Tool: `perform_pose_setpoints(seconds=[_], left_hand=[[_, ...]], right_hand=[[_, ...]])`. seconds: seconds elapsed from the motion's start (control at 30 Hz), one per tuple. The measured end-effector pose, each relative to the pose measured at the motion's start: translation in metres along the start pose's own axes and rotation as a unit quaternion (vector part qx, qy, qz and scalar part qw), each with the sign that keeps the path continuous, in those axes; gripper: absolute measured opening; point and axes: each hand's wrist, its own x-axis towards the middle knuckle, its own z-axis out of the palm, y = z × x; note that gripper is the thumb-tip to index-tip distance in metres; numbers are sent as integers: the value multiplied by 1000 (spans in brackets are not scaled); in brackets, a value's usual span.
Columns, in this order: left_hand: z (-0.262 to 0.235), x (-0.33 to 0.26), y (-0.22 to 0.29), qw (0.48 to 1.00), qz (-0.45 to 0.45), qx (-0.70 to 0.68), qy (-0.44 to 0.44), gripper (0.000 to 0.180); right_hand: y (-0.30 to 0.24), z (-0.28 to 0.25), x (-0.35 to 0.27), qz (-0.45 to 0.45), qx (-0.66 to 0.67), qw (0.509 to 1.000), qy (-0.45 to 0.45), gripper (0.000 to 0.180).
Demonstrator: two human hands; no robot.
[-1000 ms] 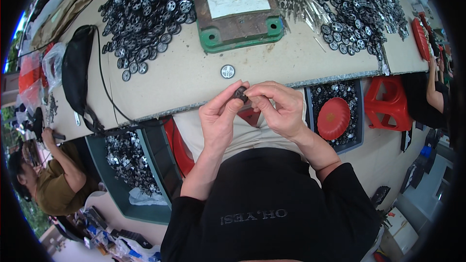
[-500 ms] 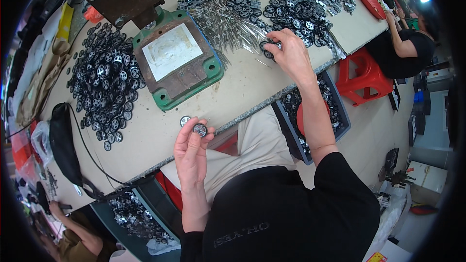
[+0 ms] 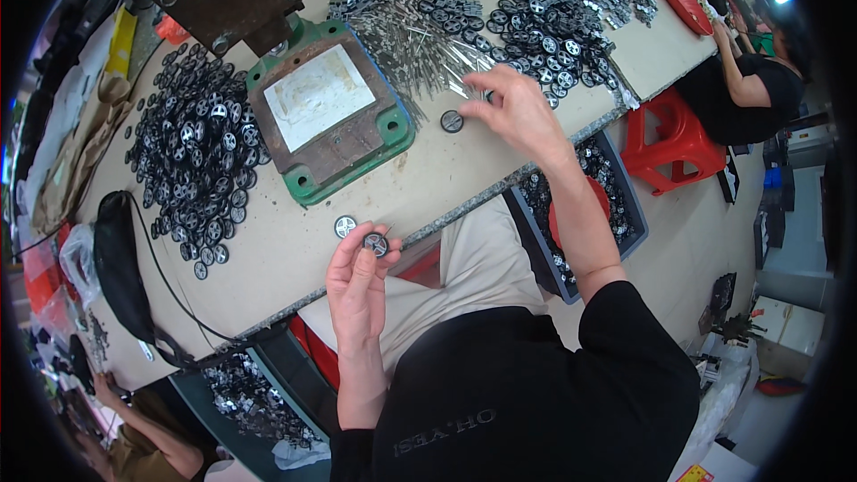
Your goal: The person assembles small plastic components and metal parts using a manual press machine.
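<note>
My left hand (image 3: 357, 281) is pinching a small black toy wheel (image 3: 375, 245) with a silver spoked hub between thumb and fingers, above the table's front edge. Just beyond those fingertips another wheel (image 3: 345, 227) lies flat on the table. My right hand (image 3: 522, 120) hovers low over the table by the loose metal pins (image 3: 428, 54), thumb and index finger apart. A single wheel (image 3: 453, 121) lies left of its thumb. Something dark shows between the right fingers; whether they touch it is unclear.
A green-based press (image 3: 312, 187) with a white plate stands at centre-left. Wheels are heaped to its left (image 3: 196, 152) and at the back right (image 3: 553, 45). A grey bin (image 3: 625, 205) sits below the table edge, near a red stool (image 3: 669, 143). Other people work at both sides.
My right hand has shifted slightly left and down, its fingers spreading. A wheel now lies alone left of its thumb. My left hand keeps its wheel, almost still.
</note>
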Motion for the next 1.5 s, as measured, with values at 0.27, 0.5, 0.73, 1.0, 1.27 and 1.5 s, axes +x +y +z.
perform_pose_setpoints(seconds=[0.27,0.5,0.73,1.0,1.27,1.5], left_hand=[[4,0,0,1000,-8,-8,6,27],[3,-1,-1,1000,-7,-9,-3,27],[1,-2,-2,1000,-4,-12,-2,28],[18,0,-6,998,11,54,15,29],[18,-9,-7,997,21,69,34,29],[16,-12,-9,990,58,118,41,29]], right_hand=[[53,-18,125,120,-162,979,26,37],[68,-9,132,182,-119,976,0,46],[16,-17,33,135,315,939,-34,32],[-38,19,-72,153,544,814,-132,28],[-51,28,-83,143,546,811,-154,28],[-53,30,-87,134,529,826,-140,29]])
